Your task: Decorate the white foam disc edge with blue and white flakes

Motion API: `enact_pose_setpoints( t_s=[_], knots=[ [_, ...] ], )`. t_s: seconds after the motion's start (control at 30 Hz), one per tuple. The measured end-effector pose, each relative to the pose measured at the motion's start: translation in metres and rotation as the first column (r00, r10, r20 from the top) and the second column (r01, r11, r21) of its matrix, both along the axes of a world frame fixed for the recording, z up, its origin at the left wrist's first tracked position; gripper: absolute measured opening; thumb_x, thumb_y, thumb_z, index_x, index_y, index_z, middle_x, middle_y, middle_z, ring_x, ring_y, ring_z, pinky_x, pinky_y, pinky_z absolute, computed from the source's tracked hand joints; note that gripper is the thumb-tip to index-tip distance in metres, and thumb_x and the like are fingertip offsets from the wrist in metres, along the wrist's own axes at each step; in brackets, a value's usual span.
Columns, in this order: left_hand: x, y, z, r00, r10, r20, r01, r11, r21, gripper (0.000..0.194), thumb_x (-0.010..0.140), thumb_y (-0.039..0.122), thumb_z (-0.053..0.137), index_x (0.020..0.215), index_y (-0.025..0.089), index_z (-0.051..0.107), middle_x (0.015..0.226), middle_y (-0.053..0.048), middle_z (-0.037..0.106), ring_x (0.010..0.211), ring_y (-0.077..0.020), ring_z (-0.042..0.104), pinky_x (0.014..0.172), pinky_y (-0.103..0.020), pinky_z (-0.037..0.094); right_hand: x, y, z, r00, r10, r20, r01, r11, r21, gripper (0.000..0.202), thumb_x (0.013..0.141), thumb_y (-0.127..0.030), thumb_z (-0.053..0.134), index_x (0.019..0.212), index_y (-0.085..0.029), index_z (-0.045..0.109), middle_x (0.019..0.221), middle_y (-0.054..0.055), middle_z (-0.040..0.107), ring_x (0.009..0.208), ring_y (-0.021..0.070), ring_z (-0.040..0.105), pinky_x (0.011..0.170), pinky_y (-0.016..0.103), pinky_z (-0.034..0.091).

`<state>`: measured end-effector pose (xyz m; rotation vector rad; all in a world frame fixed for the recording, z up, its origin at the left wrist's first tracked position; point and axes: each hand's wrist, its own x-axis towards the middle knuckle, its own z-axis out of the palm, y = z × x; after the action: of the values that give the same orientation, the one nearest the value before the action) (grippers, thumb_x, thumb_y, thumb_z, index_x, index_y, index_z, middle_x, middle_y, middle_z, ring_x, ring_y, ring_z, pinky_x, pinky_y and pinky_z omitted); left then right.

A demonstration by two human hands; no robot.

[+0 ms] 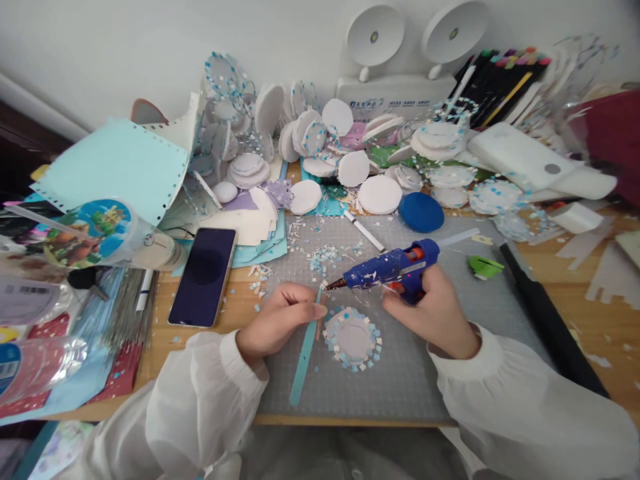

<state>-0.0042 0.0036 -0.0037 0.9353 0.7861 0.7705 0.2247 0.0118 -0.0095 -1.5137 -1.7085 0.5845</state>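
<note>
My right hand [436,308] grips a blue glue gun [393,268] with an orange trigger, its nozzle pointing left. The nozzle tip meets the upper end of a thin light-blue paper strip [305,360], which my left hand [278,321] pinches near its top. The strip runs down toward the near edge of the grey cutting mat [400,380]. Between my hands lies a round white disc [353,338] rimmed with blue and white paper bits.
A dark phone [204,275] lies left of the mat. Many white discs [380,194], a blue disc [421,212] and a white pen [364,231] crowd the back. A lamp base [395,93] and markers [495,83] stand behind. A black bar [550,317] borders the mat's right side.
</note>
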Motion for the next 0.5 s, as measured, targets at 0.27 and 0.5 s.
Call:
enact_pose_setpoints(
  t_s=[0.27,0.5],
  knots=[
    [0.0000,-0.0005,-0.0002,1.000,0.000,-0.028,0.000,1.000,-0.007,0.034,0.071,0.029,0.065,0.041,0.016,0.056,0.041,0.000,0.051,0.047,-0.0105,0.045,0.051,-0.026,0.031,-0.0002,0.0006,-0.0016,0.999,-0.020,0.028,0.019,0.999,0.028,0.019,0.064,-0.025,0.061,0.076,-0.024,0.047,0.055,-0.006,0.054,0.045,0.0134,0.049,0.045,0.027,0.040],
    [0.0000,-0.0005,-0.0008,1.000,0.001,-0.030,-0.002,1.000,-0.013,0.033,0.070,0.030,0.065,0.041,0.016,0.056,0.042,0.000,0.051,0.047,-0.0107,0.046,0.050,-0.025,0.032,-0.0002,-0.0002,-0.0009,1.000,-0.025,0.016,0.025,1.000,-0.002,0.018,0.064,-0.023,0.060,0.076,-0.024,0.047,0.055,-0.004,0.055,0.046,0.0164,0.051,0.047,0.031,0.042]
  ],
)
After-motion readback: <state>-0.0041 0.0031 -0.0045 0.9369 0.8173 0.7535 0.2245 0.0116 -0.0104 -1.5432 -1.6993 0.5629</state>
